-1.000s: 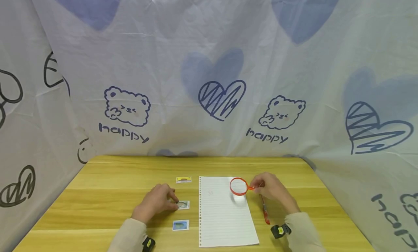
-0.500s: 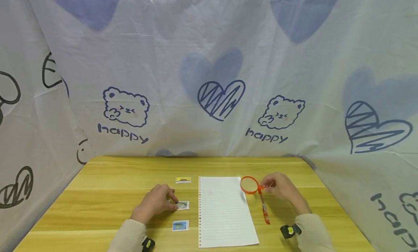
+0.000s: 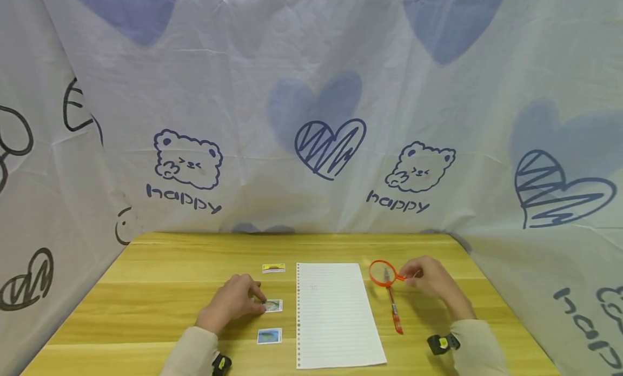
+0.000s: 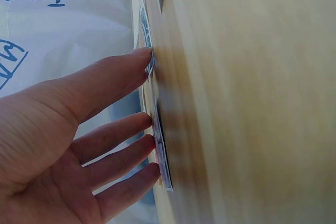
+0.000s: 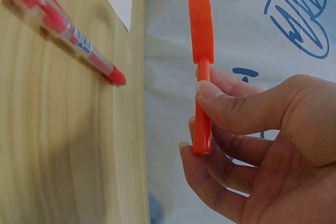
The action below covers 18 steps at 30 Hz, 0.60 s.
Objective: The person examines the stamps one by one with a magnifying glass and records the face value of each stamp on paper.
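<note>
My right hand [image 3: 432, 278] pinches the short handle of an orange-red magnifying glass [image 5: 201, 24] between thumb and fingers. The glass is held above the table, its round lens in front of the tip of a red pen [image 3: 395, 312] in the head view. My left hand [image 3: 235, 299] rests at the left edge of a small greenish stamp [image 3: 274, 305], its thumb touching it and the other fingers extended; the left wrist view hides the index finger. A yellow stamp [image 3: 273, 268] lies beyond it and a blue stamp [image 3: 270, 336] nearer.
A lined sheet of paper [image 3: 336, 322] with punched holes and a faint red mark lies between the stamps and the pen. The wooden table [image 3: 146, 289] ends at a white patterned curtain [image 3: 253, 176] at the back and sides.
My right hand has carried the magnifying glass to the right, from over the paper's upper right part to above the pen. My left hand has stayed at the greenish stamp.
</note>
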Tool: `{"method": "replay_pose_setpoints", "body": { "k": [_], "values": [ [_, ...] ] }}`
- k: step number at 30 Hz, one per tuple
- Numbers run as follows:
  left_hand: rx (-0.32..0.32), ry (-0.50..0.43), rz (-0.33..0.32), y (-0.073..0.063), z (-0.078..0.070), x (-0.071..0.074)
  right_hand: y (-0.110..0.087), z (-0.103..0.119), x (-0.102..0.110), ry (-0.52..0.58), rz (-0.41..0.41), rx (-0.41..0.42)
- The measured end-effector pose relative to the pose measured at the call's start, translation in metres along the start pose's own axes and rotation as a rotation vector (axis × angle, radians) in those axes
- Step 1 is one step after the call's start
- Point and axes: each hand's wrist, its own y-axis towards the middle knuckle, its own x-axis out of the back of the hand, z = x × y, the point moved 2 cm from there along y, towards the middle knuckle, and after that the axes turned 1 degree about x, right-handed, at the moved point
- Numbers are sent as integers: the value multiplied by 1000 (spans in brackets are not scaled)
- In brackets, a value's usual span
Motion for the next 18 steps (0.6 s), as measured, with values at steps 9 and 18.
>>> {"method": "replay_pose_setpoints", "body": {
  "k": [9, 18],
  "values": [
    [-2, -6, 5, 1, 0, 0, -6, -7, 10, -15, -21, 44],
    [-5, -14, -2, -1, -1, 1, -10, -17, 14, -36, -37, 27]
  ]
}}
